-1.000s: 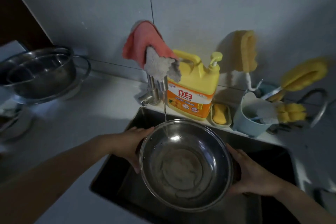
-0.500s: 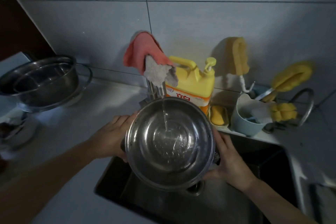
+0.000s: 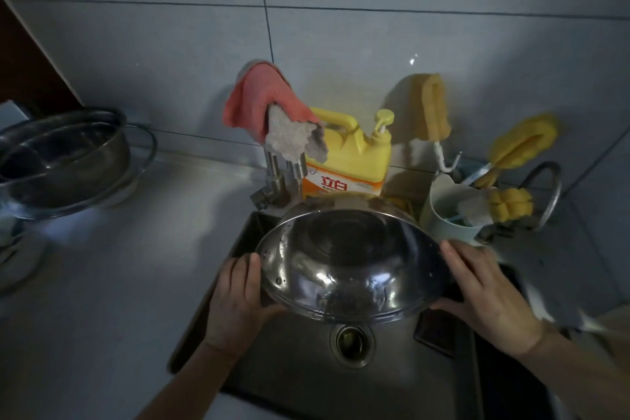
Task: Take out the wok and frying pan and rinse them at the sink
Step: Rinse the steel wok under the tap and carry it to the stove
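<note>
Both hands clamp one steel wok [image 3: 351,262] by its rim: the left hand [image 3: 235,303] wraps the left edge with the thumb over the top, and the right hand [image 3: 491,293] presses fingers flat against the right edge. The wok is held over the sink [image 3: 300,368], tipped steeply so its mouth faces the person, directly above the drain [image 3: 351,339]. Its inner wall shows droplets and a wet sheen; no stream is visible from the tap [image 3: 289,170] behind the sink.

Judging from this, the wok is rinsed and is being emptied; a frying pan is not clearly visible anywhere, so that half of the task looks undone.

Counted outward from the sink: one tap, with one pink cloth [image 3: 262,95] and one grey rag [image 3: 293,140] draped on it; one yellow detergent bottle [image 3: 347,160] behind; one pale cup [image 3: 450,215] to the right holding brushes; three yellow sponge brushes near it; and, well to the left, one stack of steel pots [image 3: 64,157] on the counter [image 3: 119,266].
</note>
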Demonstrator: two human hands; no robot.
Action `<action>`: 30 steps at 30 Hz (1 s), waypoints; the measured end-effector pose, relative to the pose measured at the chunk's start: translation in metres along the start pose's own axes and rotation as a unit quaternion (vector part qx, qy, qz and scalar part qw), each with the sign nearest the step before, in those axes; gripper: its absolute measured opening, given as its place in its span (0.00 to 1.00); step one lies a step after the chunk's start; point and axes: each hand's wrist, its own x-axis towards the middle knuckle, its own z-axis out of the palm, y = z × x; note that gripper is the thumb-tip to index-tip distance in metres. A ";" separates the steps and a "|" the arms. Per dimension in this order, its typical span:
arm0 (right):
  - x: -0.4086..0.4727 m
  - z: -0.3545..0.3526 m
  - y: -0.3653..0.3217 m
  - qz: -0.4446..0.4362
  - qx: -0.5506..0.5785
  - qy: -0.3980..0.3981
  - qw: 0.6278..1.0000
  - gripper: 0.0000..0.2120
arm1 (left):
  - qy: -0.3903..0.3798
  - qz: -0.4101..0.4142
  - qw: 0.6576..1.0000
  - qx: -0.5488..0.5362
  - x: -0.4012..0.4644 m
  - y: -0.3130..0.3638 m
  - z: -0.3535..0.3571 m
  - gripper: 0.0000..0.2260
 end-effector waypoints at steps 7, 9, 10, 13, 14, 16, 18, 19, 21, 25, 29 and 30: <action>-0.007 -0.057 -0.009 -0.019 -0.048 0.099 0.994 0.46 | 0.124 0.065 0.990 0.020 0.030 0.010 -0.027 0.41; 0.001 -0.079 -0.009 -0.043 -0.074 0.123 0.989 0.47 | 0.170 0.079 0.982 0.007 0.048 0.017 -0.046 0.44; 0.005 -0.090 -0.008 -0.052 -0.084 0.130 0.987 0.47 | 0.191 0.086 0.978 0.004 0.059 0.021 -0.057 0.46; 0.021 -0.120 -0.009 -0.065 -0.100 0.151 0.981 0.46 | 0.234 0.104 0.966 0.015 0.084 0.030 -0.083 0.51; 0.025 -0.128 -0.010 -0.067 -0.107 0.157 0.979 0.45 | 0.239 0.104 0.965 0.017 0.089 0.031 -0.088 0.51; 0.030 -0.138 -0.013 -0.064 -0.119 0.159 0.978 0.40 | 0.224 0.093 0.970 0.012 0.092 0.032 -0.092 0.53; 0.028 -0.141 -0.014 -0.047 -0.118 0.136 0.983 0.38 | 0.185 0.077 0.980 -0.002 0.087 0.034 -0.091 0.51; 0.025 -0.140 -0.014 -0.033 -0.110 0.115 0.987 0.37 | 0.156 0.068 0.985 -0.010 0.082 0.036 -0.089 0.49; 0.019 -0.134 -0.012 0.000 -0.090 0.060 0.994 0.40 | 0.072 0.042 0.996 -0.033 0.071 0.043 -0.084 0.51; 0.005 -0.115 0.001 0.069 -0.035 -0.115 0.990 0.58 | -0.153 -0.025 0.983 -0.098 0.046 0.054 -0.060 0.68; -0.008 -0.086 0.020 0.151 0.072 -0.281 0.945 0.70 | -0.333 -0.061 0.928 -0.157 0.032 0.058 -0.039 0.63; -0.008 -0.079 0.023 0.161 0.100 -0.302 0.934 0.70 | -0.361 -0.059 0.916 -0.168 0.031 0.056 -0.036 0.63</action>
